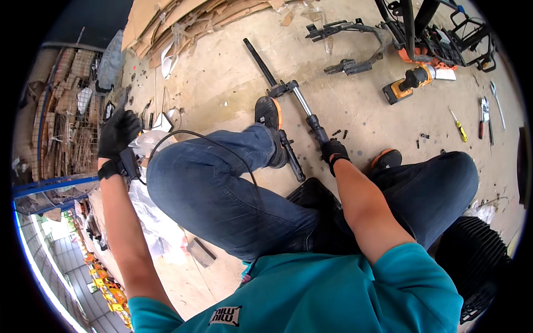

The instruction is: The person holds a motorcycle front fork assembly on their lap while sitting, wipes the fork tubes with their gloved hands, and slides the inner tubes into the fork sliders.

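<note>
Teal shirt (316, 294) is nearest. At left, the left hand (119, 133) has fingers partly curled; whether it pinches something, I cannot tell. Black cable (219, 145) crosses toward the middle, where left shoe (268, 115) partly blocks the fork (301, 102). Right hand (335, 151) is wrapped around the fork's near end. Work seems partway: bolts (345, 134) lie loose; farther right, beyond the drill (408, 84), black frame (409, 25) stands unjoined.

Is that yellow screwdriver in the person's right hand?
No, the screwdriver lies on the floor, while the right hand is on the black-and-silver fork.
</note>
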A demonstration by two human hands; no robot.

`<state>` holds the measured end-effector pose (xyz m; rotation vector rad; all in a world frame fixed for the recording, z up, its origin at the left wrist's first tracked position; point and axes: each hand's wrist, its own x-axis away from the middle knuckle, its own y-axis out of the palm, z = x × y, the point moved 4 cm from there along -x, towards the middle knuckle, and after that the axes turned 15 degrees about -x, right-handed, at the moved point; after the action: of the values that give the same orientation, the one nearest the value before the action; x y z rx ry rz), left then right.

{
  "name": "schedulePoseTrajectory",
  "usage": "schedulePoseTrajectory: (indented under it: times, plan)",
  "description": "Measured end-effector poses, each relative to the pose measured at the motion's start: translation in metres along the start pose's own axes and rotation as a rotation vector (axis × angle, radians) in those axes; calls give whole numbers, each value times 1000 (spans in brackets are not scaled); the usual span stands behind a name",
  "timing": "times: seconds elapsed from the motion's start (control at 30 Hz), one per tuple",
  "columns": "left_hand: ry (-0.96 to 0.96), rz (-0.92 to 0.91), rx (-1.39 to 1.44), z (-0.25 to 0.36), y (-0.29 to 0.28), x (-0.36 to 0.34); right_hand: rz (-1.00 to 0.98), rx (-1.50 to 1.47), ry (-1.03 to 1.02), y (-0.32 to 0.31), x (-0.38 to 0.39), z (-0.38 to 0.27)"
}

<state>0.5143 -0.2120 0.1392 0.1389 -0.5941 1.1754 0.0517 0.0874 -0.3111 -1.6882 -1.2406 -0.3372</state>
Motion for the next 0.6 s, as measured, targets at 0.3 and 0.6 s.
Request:
schedulePoseTrajectory:
  times: [0.3,0.6]
  plan:
    - [-136,171,179,-116,-22,3,-26,53,-10,-1,29,-19]
    - [-20,323,-104,-183,-11,79,-106,135,49,6,23,-19]
